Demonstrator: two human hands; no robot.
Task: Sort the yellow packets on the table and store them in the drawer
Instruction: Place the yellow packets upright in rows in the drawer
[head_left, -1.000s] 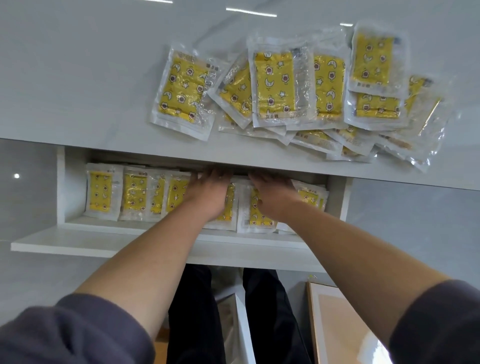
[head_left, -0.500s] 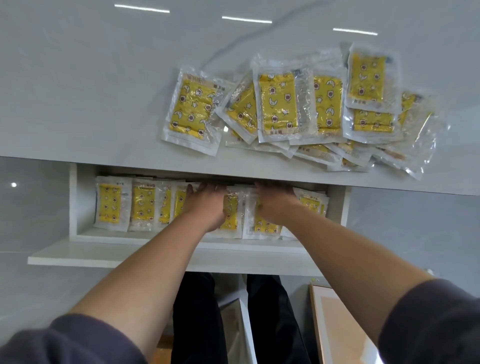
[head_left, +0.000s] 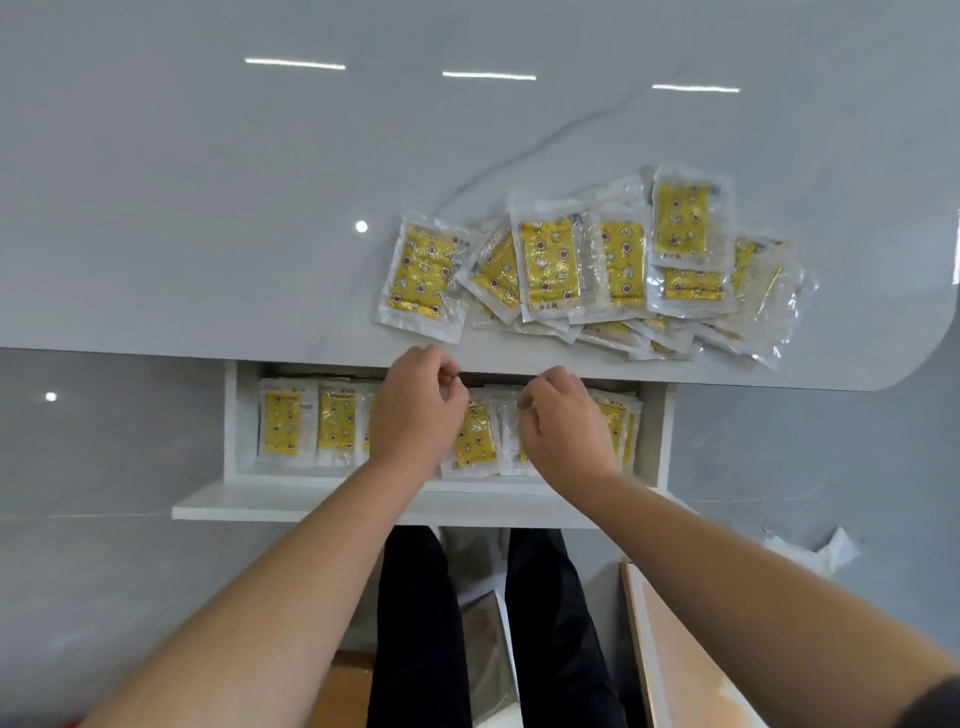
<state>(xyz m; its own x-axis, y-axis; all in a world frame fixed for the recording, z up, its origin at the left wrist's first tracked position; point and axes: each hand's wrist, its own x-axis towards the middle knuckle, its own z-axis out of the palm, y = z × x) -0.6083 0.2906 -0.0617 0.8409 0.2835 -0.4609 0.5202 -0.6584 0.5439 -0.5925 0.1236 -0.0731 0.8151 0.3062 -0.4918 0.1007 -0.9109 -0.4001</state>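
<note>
Several yellow packets in clear wrappers lie in a loose overlapping pile (head_left: 597, 270) on the grey table (head_left: 208, 208), near its front edge. Below that edge a white drawer (head_left: 234, 426) stands pulled out, with a row of yellow packets (head_left: 306, 421) lined up inside. My left hand (head_left: 415, 410) hovers over the middle of the drawer, fingers curled loosely, nothing in it. My right hand (head_left: 561, 421) is beside it, also loosely curled and holding nothing. Both hands cover part of the row.
The table's rounded right corner (head_left: 914, 358) is close to the pile. Under the drawer are my dark trouser legs (head_left: 415, 623), a light wooden board (head_left: 685, 649) at the right and some crumpled wrapping (head_left: 831, 551) on the floor.
Both hands have lifted off the packets in the drawer and drawn back toward the table edge, fingers curling. The view has tilted so more of the table shows.
</note>
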